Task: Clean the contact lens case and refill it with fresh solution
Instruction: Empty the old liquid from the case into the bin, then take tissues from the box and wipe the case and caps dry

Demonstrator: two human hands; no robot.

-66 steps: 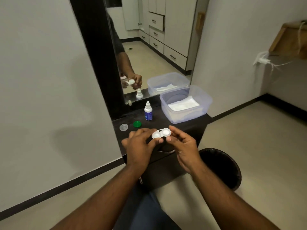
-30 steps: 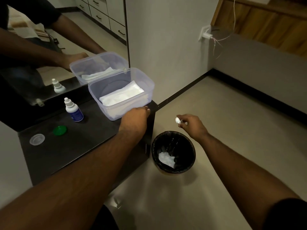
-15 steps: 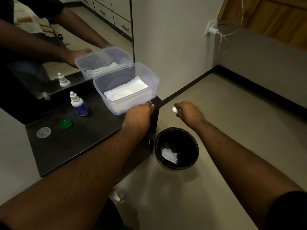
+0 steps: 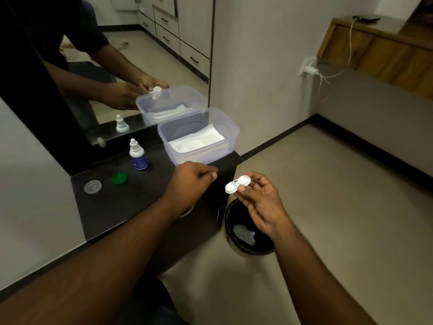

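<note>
My right hand (image 4: 260, 202) pinches the white two-well contact lens case (image 4: 237, 183) between thumb and fingers, wells facing up, above the black waste bin (image 4: 248, 231). My left hand (image 4: 191, 181) hovers over the right end of the dark counter (image 4: 131, 207) with its fingers curled, just in front of the tissue box; it seems to hold nothing. On the counter stand a small solution bottle with a blue label (image 4: 138, 156), a green cap (image 4: 119, 178) and a clear cap (image 4: 92, 186).
A clear plastic box of white tissues (image 4: 199, 137) sits at the counter's far right, against the mirror (image 4: 140, 55). The bin on the floor holds crumpled white tissue. A charger hangs from the wall socket (image 4: 309, 69); a wooden cabinet (image 4: 375, 48) stands at upper right.
My right hand has turned palm-up and drawn back toward me, so the case's wells now show. My left hand stays by the tissue box.
</note>
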